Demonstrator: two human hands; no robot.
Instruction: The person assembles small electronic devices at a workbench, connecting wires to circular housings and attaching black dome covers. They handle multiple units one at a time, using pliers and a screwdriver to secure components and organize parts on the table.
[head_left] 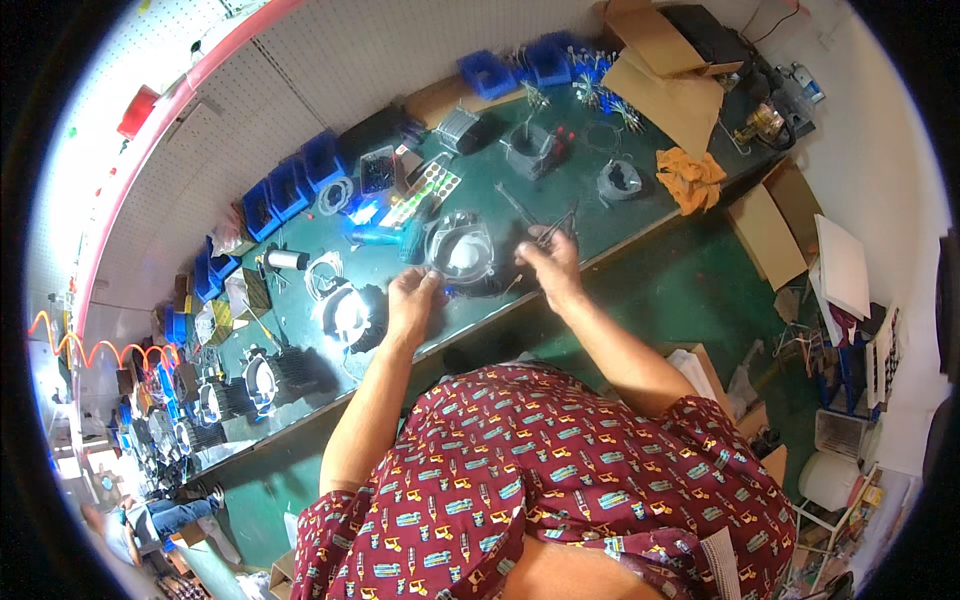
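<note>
A round dark motor housing (463, 248) with a pale centre sits on the green workbench in front of me. Beside its near left rim, my left hand (410, 300) has its fingers pinched together; what lies between them is too small to make out. My right hand (553, 268) is closed around a dark, slim V-shaped hand tool (556, 232) that looks like pliers, just right of the housing. A teal power screwdriver (408, 240) lies left of the housing. Closer to my left forearm is another housing (352, 316) with a white glowing centre and a coiled pale cable.
Blue bins (290, 185) line the bench's back edge. Further housings (530, 150) stand behind and right, near an orange cloth (690, 180). A sheet of round stickers (425, 195) lies behind the screwdriver. Cardboard boxes (775, 225) stand right of the bench. A person (125, 535) is at far left.
</note>
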